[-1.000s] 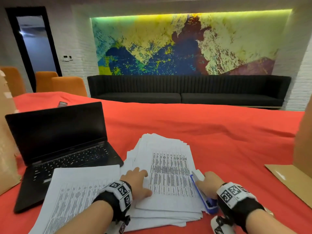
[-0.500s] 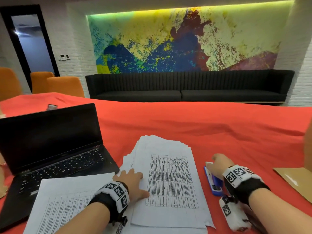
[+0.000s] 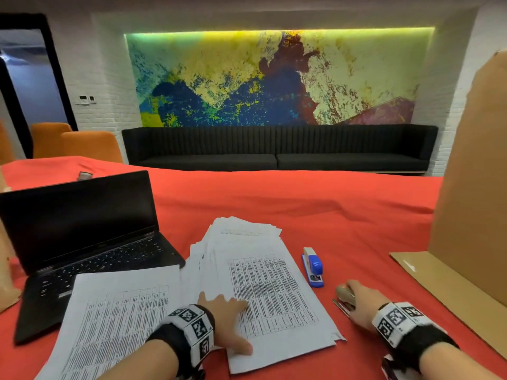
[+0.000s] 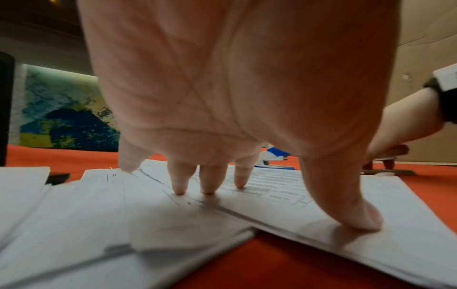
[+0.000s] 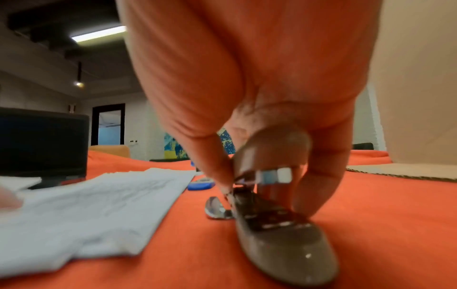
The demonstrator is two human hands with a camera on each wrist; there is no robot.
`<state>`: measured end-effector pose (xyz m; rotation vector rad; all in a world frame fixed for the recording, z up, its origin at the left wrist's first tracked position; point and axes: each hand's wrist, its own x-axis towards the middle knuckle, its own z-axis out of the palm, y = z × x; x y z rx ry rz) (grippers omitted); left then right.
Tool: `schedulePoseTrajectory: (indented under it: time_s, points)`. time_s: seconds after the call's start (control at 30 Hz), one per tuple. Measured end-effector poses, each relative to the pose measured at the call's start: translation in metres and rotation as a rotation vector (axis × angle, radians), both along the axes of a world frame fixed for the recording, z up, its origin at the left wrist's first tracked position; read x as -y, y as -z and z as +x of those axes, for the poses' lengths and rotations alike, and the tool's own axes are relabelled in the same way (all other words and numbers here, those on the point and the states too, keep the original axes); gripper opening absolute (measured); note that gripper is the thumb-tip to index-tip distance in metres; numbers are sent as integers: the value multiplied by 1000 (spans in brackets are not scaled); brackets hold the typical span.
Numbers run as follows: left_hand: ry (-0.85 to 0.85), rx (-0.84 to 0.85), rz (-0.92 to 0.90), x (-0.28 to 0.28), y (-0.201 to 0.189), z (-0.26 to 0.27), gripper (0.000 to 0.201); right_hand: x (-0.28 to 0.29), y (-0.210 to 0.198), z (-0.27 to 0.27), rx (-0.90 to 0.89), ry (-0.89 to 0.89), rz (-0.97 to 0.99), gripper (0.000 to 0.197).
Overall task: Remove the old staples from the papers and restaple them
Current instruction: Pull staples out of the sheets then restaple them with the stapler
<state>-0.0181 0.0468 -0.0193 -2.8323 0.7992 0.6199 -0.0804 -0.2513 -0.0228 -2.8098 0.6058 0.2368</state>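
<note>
My left hand (image 3: 223, 322) lay spread on the printed top sheet of the fanned stack of papers (image 3: 263, 286), fingers (image 4: 209, 179) straight and pressing down at the tips, thumb planted near the sheet's near edge, holding nothing. My right hand (image 3: 362, 305) was closed around one grey metal staple remover (image 5: 272, 221) resting on the red tablecloth (image 3: 315, 209), thumb and fingers pinching its upper lever from both sides; its rounded end pointed back toward my wrist. The remover sat on the cloth just to the right of the stack, apart from the paper edge. One blue stapler (image 3: 313, 267) lay flat between the stack and my right hand, beyond the remover and touched by neither hand. I counted two groups of paper: the fanned stack in the middle, and a separate set of printed sheets (image 3: 109, 319) to its left, overlapping the near corner of one open black laptop (image 3: 82, 242). Brown cardboard (image 3: 472, 187) stood at the right, with a flat piece at its foot. Two orange chairs (image 3: 71, 141) and one long black sofa (image 3: 279, 146) stood beyond the table.
</note>
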Motion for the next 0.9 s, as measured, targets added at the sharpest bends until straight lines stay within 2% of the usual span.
schedulePoseTrajectory:
  time_s: [0.13,0.17,0.27,0.33,0.47,0.6,0.73,0.8,0.87,0.9]
  points:
    - [58,-63,4,-6,1,-21,101,6,-7,-16,110,60,69,35]
    - [71,-72,-17,-6,-3,-27,96,5,-11,-19,147,76,101,36]
    - [32,-46,-191,-3,-13,-35,63,-1,-24,-26,246,90,152,44]
    - [-28,5,-250,-2,-15,-33,55,-7,-32,-29,291,56,188,49]
    - [-22,-4,-96,4,-7,-40,72,-20,-40,-37,322,-36,260,50]
    - [75,-76,-50,7,-5,-48,73,-29,-44,-46,302,-101,291,47]
    - [128,-180,-214,-1,-18,-52,40,-33,-40,-48,243,-110,267,48]
    - [56,-93,-349,-4,-19,-46,31,-36,-36,-47,206,-127,245,49]
    - [-83,65,-427,-6,-12,-34,39,-40,-33,-46,173,-144,232,50]
    - [-150,110,-410,-6,-7,-28,47,-41,-31,-47,153,-153,227,50]
